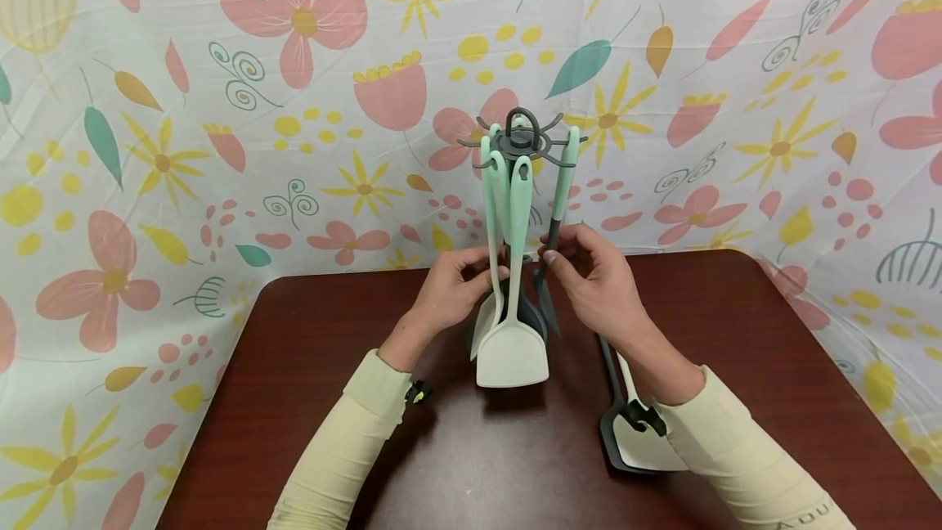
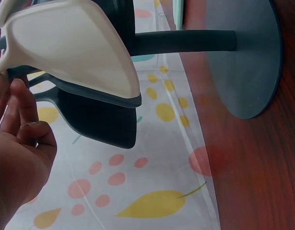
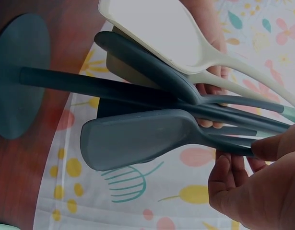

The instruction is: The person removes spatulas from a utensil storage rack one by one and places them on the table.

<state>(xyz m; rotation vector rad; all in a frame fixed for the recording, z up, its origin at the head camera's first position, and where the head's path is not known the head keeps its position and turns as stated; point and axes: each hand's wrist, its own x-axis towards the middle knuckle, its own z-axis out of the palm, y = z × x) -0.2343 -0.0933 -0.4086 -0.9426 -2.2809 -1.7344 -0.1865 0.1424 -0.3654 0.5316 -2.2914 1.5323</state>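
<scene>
Two hands at utensil rack (image 1: 521,137): left hand (image 1: 450,289) gripping cream spoon (image 1: 489,268), right hand (image 1: 599,285) pinching dark spatula (image 1: 548,276).

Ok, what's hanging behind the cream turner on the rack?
Behind the cream turner hang a cream spoon and dark grey utensils, with the rack's pole further back. The head view hides most of them; exact count is unclear.

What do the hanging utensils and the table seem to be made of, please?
Utensils: likely silicone, matte cream and grey heads with smooth rounded edges and no glare. Table: probably varnished wood or laminate, dark reddish-brown, glossy enough to mirror the backdrop in the left wrist view.
</scene>
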